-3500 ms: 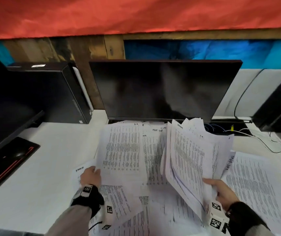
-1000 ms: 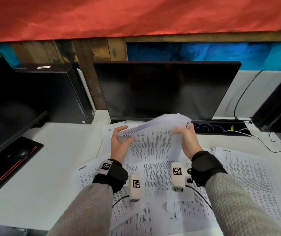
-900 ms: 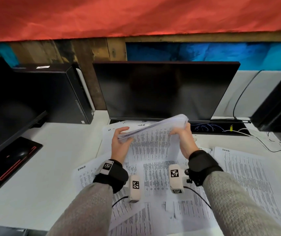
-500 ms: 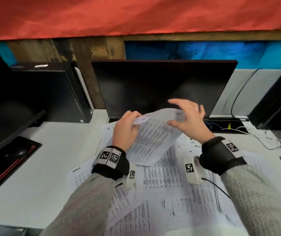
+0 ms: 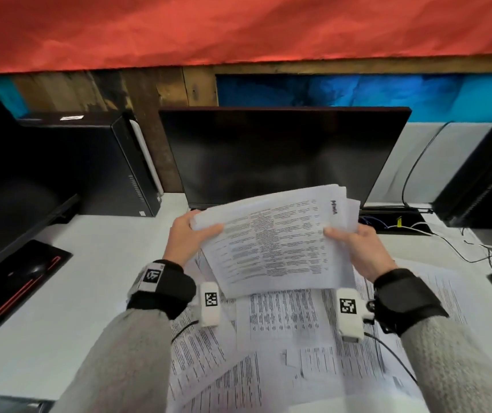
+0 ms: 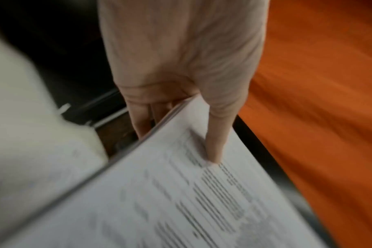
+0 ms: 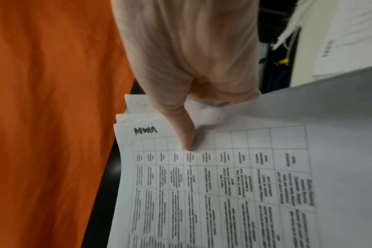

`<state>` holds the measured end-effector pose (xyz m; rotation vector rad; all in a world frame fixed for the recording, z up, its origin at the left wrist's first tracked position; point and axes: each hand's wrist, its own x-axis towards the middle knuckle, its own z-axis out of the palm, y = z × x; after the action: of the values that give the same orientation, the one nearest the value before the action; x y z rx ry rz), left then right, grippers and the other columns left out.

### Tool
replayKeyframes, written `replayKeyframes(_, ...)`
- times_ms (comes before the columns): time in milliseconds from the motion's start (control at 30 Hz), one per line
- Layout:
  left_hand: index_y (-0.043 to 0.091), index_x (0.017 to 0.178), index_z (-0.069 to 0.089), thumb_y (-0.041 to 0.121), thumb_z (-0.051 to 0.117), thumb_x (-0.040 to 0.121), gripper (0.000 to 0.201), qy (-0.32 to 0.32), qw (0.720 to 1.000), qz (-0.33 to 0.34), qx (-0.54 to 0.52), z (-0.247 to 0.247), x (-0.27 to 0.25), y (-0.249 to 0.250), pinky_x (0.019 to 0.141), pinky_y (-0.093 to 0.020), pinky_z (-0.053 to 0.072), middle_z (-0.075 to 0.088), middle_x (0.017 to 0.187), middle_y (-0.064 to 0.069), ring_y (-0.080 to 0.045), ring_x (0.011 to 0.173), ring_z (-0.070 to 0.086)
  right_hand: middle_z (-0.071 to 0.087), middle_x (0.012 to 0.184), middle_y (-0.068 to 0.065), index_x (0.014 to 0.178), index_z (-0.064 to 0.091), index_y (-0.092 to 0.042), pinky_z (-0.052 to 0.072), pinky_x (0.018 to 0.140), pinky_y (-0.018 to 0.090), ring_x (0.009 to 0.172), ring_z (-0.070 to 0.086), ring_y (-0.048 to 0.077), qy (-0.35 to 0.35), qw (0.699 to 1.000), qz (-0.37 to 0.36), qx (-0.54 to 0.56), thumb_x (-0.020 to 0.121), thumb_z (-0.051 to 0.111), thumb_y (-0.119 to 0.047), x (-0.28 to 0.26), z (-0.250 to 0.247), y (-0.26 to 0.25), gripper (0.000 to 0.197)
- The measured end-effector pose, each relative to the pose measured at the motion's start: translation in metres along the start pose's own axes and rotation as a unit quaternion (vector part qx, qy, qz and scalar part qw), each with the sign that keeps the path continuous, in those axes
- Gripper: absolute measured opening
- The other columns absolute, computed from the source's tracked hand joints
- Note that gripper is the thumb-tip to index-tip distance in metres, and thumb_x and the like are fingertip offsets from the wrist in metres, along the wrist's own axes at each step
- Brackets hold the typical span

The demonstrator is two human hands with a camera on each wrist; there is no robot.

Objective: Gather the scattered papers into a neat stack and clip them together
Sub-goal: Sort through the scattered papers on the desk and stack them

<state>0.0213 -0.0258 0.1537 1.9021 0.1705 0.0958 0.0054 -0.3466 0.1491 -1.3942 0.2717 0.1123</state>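
Half a second on, the right hand (image 5: pixel 355 248) has dropped from above the sheaf and closed on its right edge, and the sheaf (image 5: pixel 277 242) has swung from a steep tilt to lie nearly flat, printed side up, raised above the desk (image 5: pixel 60 293) in front of the dark monitor (image 5: pixel 280 156). The left hand (image 5: pixel 188 239) pinches the left edge, thumb on top and fingers beneath, as the left wrist view shows; the right hand grips likewise, its thumb (image 7: pixel 185 134) pressed on the top sheet near a handwritten word. More loose sheets (image 5: pixel 283 338) lie spread on the desk below and toward the person, some under the wrists.

The sheaf is not yet square: in the right wrist view several page corners step out past one another at the far right edge. The likely risk from here is that sheets slip. Each hand holds only a narrow margin, and if either thumb eases while the pages are tapped or shuffled, the inner pages could slide out and fall back among the loose sheets. A tap on the desk would land on those sheets, not on bare surface, and could skid or crumple them. Many sheets are ungathered, so clipping now would leave the task short. No clip shows in any view.
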Motion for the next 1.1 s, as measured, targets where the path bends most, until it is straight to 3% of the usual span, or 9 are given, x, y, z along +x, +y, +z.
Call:
replayKeyframes(100,0.009,0.108,0.065,0.005,0.066,0.085,0.023,-0.003,0.981,-0.045,-0.191,0.015,-0.017,-0.006,0.065,-0.019,0.055,0.072,0.099,-0.002,-0.013,0.084,0.071,0.072,0.104,0.015,0.112,0.064,0.003,0.061,0.069,0.031,0.084,0.074,0.023,0.02,0.997,0.009,0.078,0.087,0.06,0.002,-0.007,0.008,0.018,0.025)
replayKeyframes(267,0.007,0.12,0.058,0.004,0.063,0.088,0.033,0.085,0.977,-0.04,-0.189,0.047,-0.038,-0.021,0.065,-0.009,0.052,0.065,0.106,-0.003,-0.014,0.091,0.064,0.075,0.099,0.006,0.113,0.063,-0.005,0.058,0.062,0.024,0.091,0.072,0.02,0.0,0.992,-0.009,0.127,0.088,0.058,0.003,-0.021,0.024,0.044,0.026)
replayKeyframes(367,0.017,0.122,0.053,0.02,0.073,0.081,0.045,0.095,0.976,-0.046,-0.189,0.055,-0.045,-0.035,0.088,-0.027,0.052,0.063,0.117,-0.002,-0.018,0.105,0.061,0.065,0.107,0.007,0.118,0.057,-0.007,0.052,0.066,0.018,0.096,0.066,0.018,0.021,0.999,-0.019,0.034,0.085,0.064,-0.001,-0.022,0.026,0.058,0.033)
replayKeyframes(467,0.031,0.112,0.052,0.05,0.074,0.073,0.049,0.081,0.973,-0.06,-0.21,0.057,-0.046,-0.037,0.093,-0.043,0.052,0.061,0.116,-0.002,-0.021,0.109,0.06,0.057,0.11,0.001,0.124,0.051,-0.016,0.05,0.088,0.031,0.103,0.058,0.018,0.096,0.989,-0.098,-0.058,0.086,0.068,-0.008,-0.015,0.024,0.064,0.042)
replayKeyframes(600,0.036,0.09,0.054,0.082,0.064,0.053,0.059,0.115,0.955,-0.14,-0.235,0.059,-0.032,-0.026,0.087,-0.053,0.054,0.066,0.104,-0.006,-0.027,0.098,0.065,0.044,0.133,0.001,0.145,0.038,-0.024,0.046,0.088,0.026,0.102,0.052,0.009,0.111,0.89,-0.289,-0.334,0.097,0.05,-0.013,-0.009,0.024,0.062,0.05)
replayKeyframes(767,0.029,0.082,0.055,0.066,0.062,0.069,0.04,0.16,0.955,-0.155,-0.197,0.061,-0.017,-0.021,0.089,-0.05,0.053,0.065,0.092,-0.005,-0.029,0.093,0.064,0.025,0.155,0.014,0.149,0.033,-0.027,0.055,0.087,0.037,0.124,0.049,0.029,0.054,0.748,-0.329,-0.574,0.091,0.056,-0.005,0.0,0.019,0.068,0.066)
replayKeyframes(933,0.035,0.091,0.054,0.051,0.056,0.085,0.017,0.155,0.967,-0.11,-0.17,0.058,-0.01,-0.027,0.081,-0.038,0.054,0.061,0.108,-0.008,-0.024,0.095,0.06,0.043,0.135,0.013,0.152,0.023,-0.018,0.05,0.092,0.038,0.12,0.046,0.026,0.045,0.771,-0.285,-0.568,0.087,0.046,0.009,0.007,0.02,0.057,0.074)
replayKeyframes(1033,0.019,0.106,0.057,0.032,0.046,0.098,0.019,0.167,0.983,-0.02,-0.076,0.057,-0.009,-0.023,0.066,-0.018,0.042,0.058,0.102,-0.002,-0.014,0.087,0.057,0.045,0.102,0.005,0.133,0.046,-0.011,0.046,0.074,0.032,0.091,0.051,0.024,0.05,0.804,-0.268,-0.529,0.093,0.048,-0.004,0.011,0.026,0.05,0.04)
replayKeyframes(1100,0.015,0.101,0.062,0.028,0.041,0.099,0.024,0.175,0.974,0.056,0.133,0.056,-0.006,-0.026,0.083,-0.025,0.039,0.057,0.1,-0.001,-0.022,0.097,0.056,0.041,0.096,0.003,0.107,0.051,-0.008,0.04,0.066,0.032,0.08,0.052,0.025,0.06,0.825,-0.247,-0.505,0.097,0.044,-0.012,0.011,0.03,0.043,0.013)
